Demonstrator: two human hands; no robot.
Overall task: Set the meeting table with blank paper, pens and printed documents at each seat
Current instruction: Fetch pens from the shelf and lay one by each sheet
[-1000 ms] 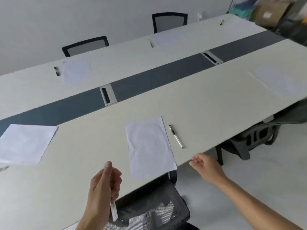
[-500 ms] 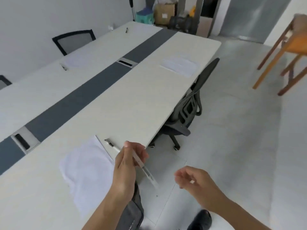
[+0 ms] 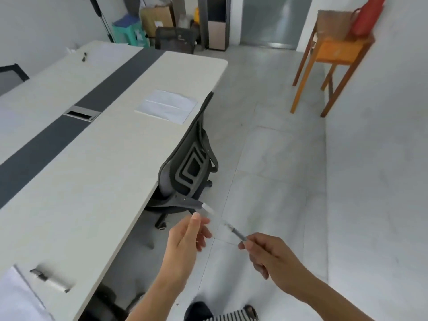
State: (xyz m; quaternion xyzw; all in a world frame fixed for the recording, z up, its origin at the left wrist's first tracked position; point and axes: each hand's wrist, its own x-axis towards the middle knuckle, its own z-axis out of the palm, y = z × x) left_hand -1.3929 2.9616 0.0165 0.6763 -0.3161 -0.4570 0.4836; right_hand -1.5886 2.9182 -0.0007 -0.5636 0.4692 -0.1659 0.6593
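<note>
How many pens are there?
3: the held pen spans left hand and right hand; the near pen lies on the table bottom left; the far pen, tiny, top left. Others may be hidden.

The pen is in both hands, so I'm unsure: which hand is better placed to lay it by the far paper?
Left, likely. The left hand holds the pen on the table side; the right hand, pinching its other end, would cross over to reach the paper.

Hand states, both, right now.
Left hand: cannot tell; fingers nearly straight beside the pen.
Right hand: pinches the pen's near end.
</note>
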